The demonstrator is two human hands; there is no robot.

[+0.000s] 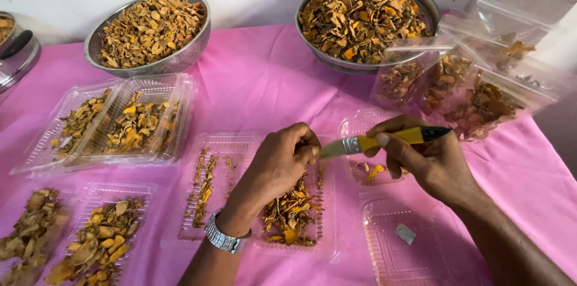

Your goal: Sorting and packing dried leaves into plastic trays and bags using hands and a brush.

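Your right hand [430, 163] has its fingers clamped on the yellow-handled brush [384, 140], whose long axis runs leftward to your left hand [282, 163], fingers pinched together at its bristle tip above the clear tray of dried slices [294, 211].

Pink cloth [264, 82], yellow-handled brush [384, 140]

brush [384, 139] | yellow handle, black end, pale bristles | near-level, held above clear trays
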